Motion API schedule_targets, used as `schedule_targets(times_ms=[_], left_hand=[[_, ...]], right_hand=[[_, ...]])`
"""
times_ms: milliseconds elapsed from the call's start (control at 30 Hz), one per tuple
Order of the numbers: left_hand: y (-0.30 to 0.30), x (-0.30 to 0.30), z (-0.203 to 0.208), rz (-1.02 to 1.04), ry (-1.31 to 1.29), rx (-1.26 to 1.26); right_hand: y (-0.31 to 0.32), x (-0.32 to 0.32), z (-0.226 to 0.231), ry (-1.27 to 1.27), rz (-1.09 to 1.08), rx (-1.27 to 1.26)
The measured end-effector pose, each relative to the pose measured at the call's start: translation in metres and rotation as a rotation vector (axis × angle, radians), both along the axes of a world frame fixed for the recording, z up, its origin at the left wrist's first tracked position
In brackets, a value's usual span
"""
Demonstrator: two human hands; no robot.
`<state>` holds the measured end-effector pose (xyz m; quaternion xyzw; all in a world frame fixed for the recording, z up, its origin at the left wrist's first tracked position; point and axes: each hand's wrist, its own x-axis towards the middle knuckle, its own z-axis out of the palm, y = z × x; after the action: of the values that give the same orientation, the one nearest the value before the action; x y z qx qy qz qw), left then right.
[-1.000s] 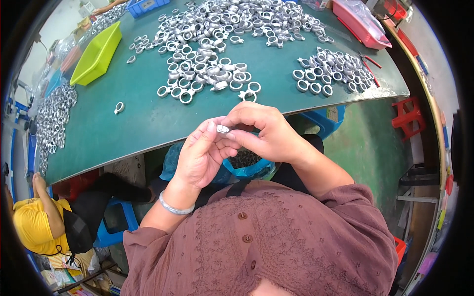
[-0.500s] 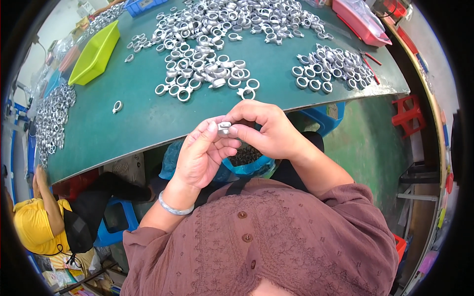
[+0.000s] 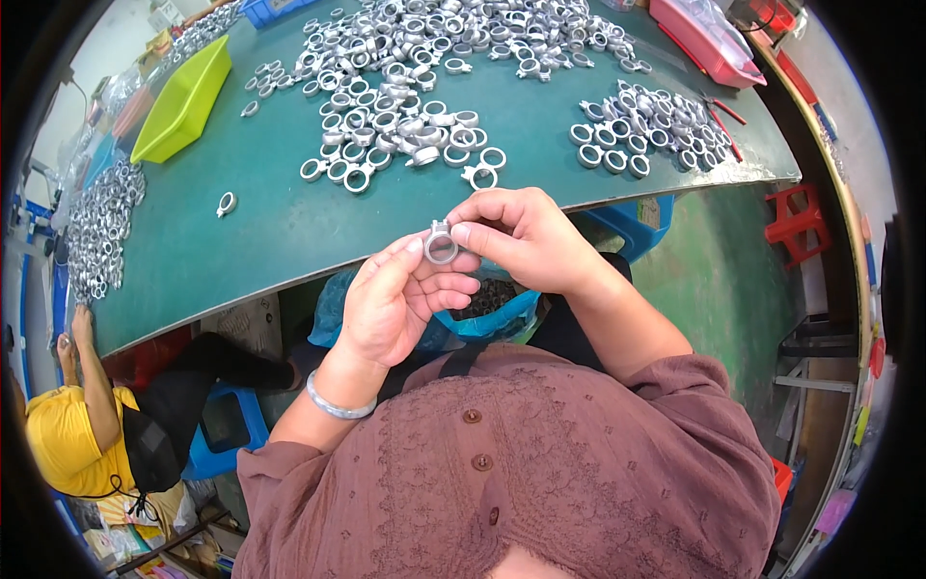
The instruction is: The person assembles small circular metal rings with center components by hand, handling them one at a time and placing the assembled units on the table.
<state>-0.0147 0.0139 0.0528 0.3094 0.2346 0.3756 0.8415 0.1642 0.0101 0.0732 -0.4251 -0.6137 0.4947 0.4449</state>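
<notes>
Between my two hands, just off the table's near edge, is a silver metal ring clamp [image 3: 442, 248] with a small lug at its top. My left hand [image 3: 395, 299] pinches the ring's left side between thumb and fingers, palm turned up. On the other side, my right hand [image 3: 526, 236] grips it near the lug with thumb and forefinger. The ring's opening faces me. Beyond my hands, a large heap of similar ring clamps [image 3: 386, 121] spreads over the green table [image 3: 280, 217]. One single ring clamp [image 3: 227, 204] lies apart on the left.
A smaller pile of ring clamps [image 3: 651, 130] lies at right beside red-handled pliers [image 3: 723, 130]. A yellow-green tray [image 3: 183, 101] and a pink tray [image 3: 709, 48] stand on the table. Below my hands is a blue-lined container [image 3: 497, 323] of small dark pieces. A yellow-shirted person [image 3: 82, 434] sits at left.
The ring clamp has been turned from edge-on to facing me, its lug now upward. My right hand has shifted slightly up with it. The co-worker's hands have moved slightly at the table edge.
</notes>
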Motion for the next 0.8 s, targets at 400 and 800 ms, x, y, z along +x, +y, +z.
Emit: schedule_targets(times_ms=[400,800], left_hand=[[-0.0021,-0.0004,0.0042,0.017,0.010,-0.048],[-0.0030,-0.0037,0.0038,-0.038,-0.042,-0.089]], right_hand=[[0.0023,0.0007,0.0023,0.022,-0.007,-0.035],[0.0029,0.0006,-0.0008,0.034,0.017,-0.054]])
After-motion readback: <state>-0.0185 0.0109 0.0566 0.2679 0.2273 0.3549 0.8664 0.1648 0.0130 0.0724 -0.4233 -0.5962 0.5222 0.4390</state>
